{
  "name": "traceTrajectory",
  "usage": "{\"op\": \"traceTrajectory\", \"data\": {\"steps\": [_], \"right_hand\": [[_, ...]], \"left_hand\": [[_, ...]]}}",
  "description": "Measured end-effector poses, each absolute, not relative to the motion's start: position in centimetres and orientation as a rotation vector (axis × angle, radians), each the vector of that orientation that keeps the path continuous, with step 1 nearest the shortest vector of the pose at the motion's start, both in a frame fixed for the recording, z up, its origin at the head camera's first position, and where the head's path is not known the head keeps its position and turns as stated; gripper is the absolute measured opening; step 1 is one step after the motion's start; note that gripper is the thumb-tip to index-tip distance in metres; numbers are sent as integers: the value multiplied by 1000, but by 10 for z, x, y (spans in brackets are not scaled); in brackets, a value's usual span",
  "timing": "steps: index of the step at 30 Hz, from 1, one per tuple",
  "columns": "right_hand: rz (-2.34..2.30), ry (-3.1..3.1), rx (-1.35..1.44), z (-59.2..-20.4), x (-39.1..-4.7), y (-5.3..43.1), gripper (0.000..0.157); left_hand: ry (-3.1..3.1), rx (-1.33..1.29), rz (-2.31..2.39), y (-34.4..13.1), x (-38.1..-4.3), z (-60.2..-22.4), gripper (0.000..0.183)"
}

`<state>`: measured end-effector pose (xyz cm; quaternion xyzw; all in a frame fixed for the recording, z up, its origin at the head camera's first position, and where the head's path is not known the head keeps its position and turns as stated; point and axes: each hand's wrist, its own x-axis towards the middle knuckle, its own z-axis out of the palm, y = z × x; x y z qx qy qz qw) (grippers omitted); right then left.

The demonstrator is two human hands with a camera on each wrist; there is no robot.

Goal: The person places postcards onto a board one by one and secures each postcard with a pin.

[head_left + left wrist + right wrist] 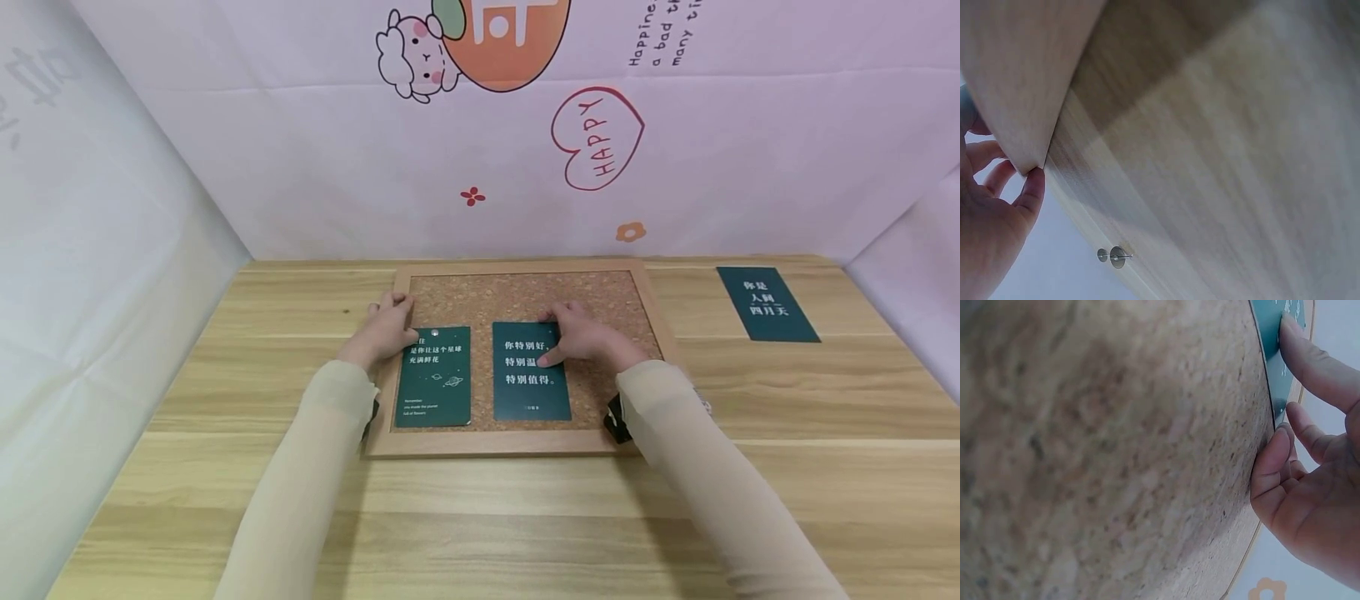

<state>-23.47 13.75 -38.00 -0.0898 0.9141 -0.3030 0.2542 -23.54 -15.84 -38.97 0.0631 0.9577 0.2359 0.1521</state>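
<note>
A wood-framed cork board [525, 287] lies on the table. My left hand [382, 329] grips its left frame rail; in the left wrist view, the fingers [1032, 190] close round the rail's edge. Beside its thumb, a green card [433, 396] with white print and planet drawings lies on the cork, a round pin [434, 332] at its top. My right hand [585, 337] rests on a second green card [531, 400], thumb on its face and fingers spread at the top right corner. The right wrist view shows this card's edge [1266, 362] close against the cork.
A third green card [768, 304] lies on the wooden table [487, 517] to the right of the board. In the left wrist view, two small metal thumbtacks [1117, 257] sit near the table's far edge. A printed white cloth [337, 183] stands behind.
</note>
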Motion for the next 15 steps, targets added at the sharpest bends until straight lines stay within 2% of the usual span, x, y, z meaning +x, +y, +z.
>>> {"op": "traceTrajectory", "data": {"steps": [15], "right_hand": [[-771, 2497, -238, -380, -236, 135, 70]], "left_hand": [[2759, 188, 680, -161, -237, -395, 69]]}}
